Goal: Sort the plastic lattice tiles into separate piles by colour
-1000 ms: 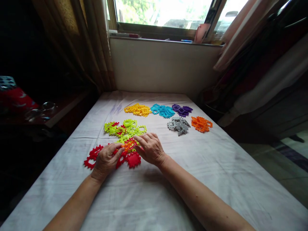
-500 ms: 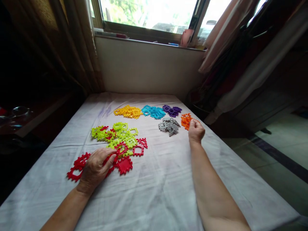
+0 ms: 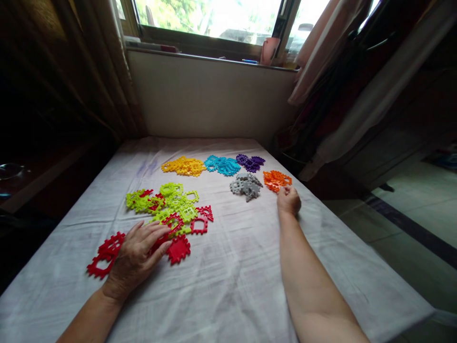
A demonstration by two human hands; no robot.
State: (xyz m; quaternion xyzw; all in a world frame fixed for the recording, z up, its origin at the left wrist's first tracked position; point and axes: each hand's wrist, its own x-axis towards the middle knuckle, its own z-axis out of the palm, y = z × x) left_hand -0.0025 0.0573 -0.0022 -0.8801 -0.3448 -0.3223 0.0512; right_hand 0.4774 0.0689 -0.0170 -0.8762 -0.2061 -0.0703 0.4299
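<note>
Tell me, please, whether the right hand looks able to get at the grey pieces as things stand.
Probably yes: the right hand is near the grey pieces, to their right, and only bare cloth shows between them along the near side.

- The left hand (image 3: 137, 252) is bare, with long fingers and fine creases on its back.
- The right hand (image 3: 289, 201) is also bare, rounded in outline.
- The left forearm (image 3: 89, 312) is uncovered and narrows at the wrist.
- The right forearm (image 3: 310, 271), equally uncovered, becomes wider near the elbow.
</note>
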